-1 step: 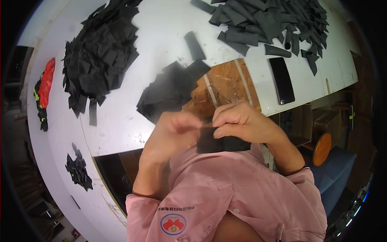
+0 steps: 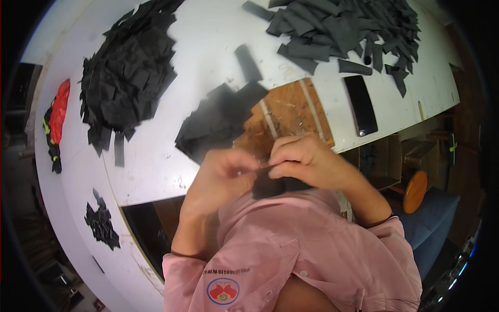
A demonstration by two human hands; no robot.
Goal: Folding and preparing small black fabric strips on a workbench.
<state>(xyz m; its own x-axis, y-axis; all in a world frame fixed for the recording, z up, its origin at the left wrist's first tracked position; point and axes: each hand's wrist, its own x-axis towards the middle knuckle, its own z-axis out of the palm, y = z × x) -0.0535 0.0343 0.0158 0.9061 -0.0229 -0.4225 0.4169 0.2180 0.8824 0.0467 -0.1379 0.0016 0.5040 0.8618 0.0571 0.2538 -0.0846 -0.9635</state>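
White table [image 2: 143, 177]. Since the last frame, the black fabric piece [image 2: 267, 187] shows less of its right side; I judge it's still being worked. It's before the pink shirt [image 2: 260, 223], off the table's near edge. Left hand [image 2: 226, 169] looks pinched on its upper edge, blurred; right hand [image 2: 306, 161] pinches alongside. I count one held piece, one phone [image 2: 360, 106], one wooden board [image 2: 296, 106], four black heaps: left heap [image 2: 127, 73], far-right heap [image 2: 332, 26], middle heap [image 2: 215, 119], small heap [image 2: 102, 221].
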